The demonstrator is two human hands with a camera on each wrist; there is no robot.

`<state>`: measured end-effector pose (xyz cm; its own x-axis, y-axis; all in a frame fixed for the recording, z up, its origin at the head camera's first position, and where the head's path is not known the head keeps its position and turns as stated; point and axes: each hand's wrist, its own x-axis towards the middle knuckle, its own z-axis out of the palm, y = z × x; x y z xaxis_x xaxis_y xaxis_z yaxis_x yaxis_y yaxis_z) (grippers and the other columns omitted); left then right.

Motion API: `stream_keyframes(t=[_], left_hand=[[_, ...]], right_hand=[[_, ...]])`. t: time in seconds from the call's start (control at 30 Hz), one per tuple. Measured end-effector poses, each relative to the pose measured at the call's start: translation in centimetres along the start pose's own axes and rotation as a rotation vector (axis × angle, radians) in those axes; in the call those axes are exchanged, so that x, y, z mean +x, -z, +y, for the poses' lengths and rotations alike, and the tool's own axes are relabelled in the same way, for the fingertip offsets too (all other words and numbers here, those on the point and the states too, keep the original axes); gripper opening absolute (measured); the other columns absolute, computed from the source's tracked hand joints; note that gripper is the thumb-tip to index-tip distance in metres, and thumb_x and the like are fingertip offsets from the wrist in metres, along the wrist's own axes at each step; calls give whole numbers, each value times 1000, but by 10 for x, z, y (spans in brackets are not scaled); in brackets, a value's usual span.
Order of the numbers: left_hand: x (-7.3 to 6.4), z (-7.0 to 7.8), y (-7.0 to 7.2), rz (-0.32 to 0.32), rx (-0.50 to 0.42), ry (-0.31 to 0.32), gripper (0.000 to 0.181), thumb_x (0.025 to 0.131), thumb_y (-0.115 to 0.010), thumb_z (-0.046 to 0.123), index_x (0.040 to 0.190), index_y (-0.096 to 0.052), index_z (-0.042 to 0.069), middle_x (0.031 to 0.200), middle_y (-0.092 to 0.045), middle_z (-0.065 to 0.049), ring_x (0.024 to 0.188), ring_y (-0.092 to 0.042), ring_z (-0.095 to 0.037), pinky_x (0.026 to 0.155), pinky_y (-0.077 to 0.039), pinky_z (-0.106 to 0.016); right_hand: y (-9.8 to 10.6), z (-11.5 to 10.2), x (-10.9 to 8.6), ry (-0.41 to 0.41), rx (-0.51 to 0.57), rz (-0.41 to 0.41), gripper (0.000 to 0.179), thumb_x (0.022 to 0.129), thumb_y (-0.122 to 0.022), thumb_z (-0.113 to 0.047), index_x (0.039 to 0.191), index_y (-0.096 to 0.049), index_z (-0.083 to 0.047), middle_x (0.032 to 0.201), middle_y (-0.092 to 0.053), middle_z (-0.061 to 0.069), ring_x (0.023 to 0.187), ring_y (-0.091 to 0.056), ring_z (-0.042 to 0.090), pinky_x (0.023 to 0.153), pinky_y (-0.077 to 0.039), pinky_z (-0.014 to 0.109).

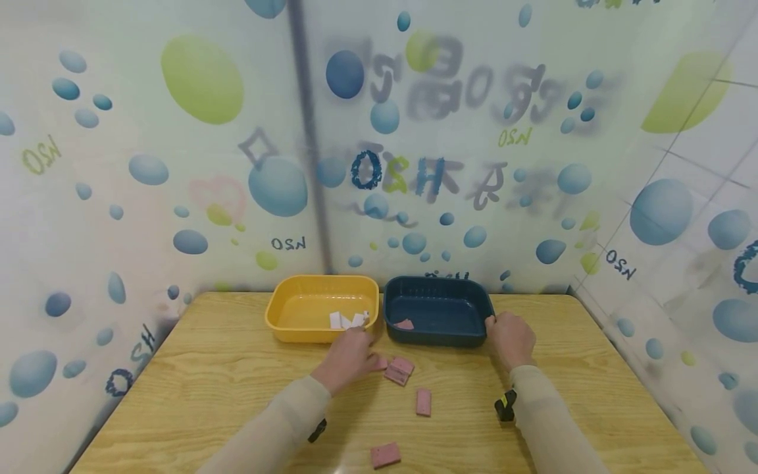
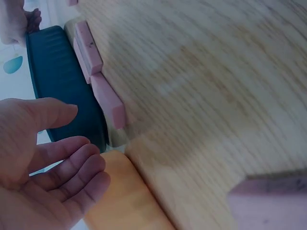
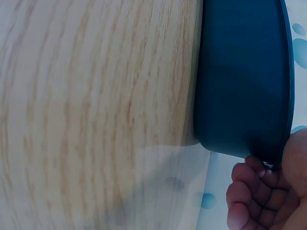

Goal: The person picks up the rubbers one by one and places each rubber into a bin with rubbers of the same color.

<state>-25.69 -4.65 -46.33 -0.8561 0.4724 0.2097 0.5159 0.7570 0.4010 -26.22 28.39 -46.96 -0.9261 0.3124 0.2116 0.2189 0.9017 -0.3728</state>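
Note:
My left hand (image 1: 349,359) is over the front edge of the yellow bin (image 1: 322,282), its fingers loosely bent with nothing between them in the left wrist view. Close to its thumb lie a pink block (image 2: 109,98) and a pair of pink blocks (image 1: 399,370), one partly on the other. At the right end of the dark blue bin (image 1: 438,340), my right hand (image 1: 512,339) pinches the rim, thumb against curled fingers in the right wrist view. One pink piece (image 1: 405,324) lies inside that bin. Several white pieces (image 1: 335,320) sit in the yellow bin.
Another pink block (image 1: 423,402) lies on the wooden table (image 1: 237,382) between the forearms, and a further pink block (image 1: 385,455) is near the front. The bins stand side by side at the back edge, before a patterned wall covering (image 1: 385,230).

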Motion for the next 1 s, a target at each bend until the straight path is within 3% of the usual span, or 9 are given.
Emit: stream_keyframes(t=[0.23,0.4,0.53,0.77,1.0], left_hand=[[-1,-4,-1,-124,14,10,21,91,-77,10,77,-61,9,61,-43,4,57,-40,-10,53,-31,-24],[-2,-6,-3,-172,56,22,18,91,-75,7,78,-62,7,64,-48,2,60,-43,-11,57,-37,-26],[-2,-7,-5,-185,83,27,15,90,-76,6,82,-63,7,69,-52,1,64,-46,-13,61,-42,-28],[-5,-4,-4,-146,135,-26,19,87,-76,2,74,-63,5,67,-53,0,62,-46,-13,61,-44,-28],[-5,-5,-4,-170,137,-5,20,89,-76,4,75,-63,6,67,-52,1,62,-46,-12,62,-44,-27]], right_hand=[[0,0,0,5,4,5,49,99,-49,-16,51,-37,-13,52,-30,-1,49,-33,18,44,-27,30],[0,0,2,7,9,-2,49,99,-48,-16,51,-37,-13,52,-31,-1,49,-34,18,44,-28,31],[0,1,2,2,8,-6,49,99,-48,-16,51,-37,-13,53,-31,-1,49,-34,18,45,-28,31],[-3,3,2,17,-2,22,48,98,-51,-15,51,-37,-13,52,-27,-2,48,-29,17,44,-24,29],[-2,2,0,13,4,13,47,97,-51,-15,51,-38,-13,53,-28,-2,49,-32,18,44,-25,30]])
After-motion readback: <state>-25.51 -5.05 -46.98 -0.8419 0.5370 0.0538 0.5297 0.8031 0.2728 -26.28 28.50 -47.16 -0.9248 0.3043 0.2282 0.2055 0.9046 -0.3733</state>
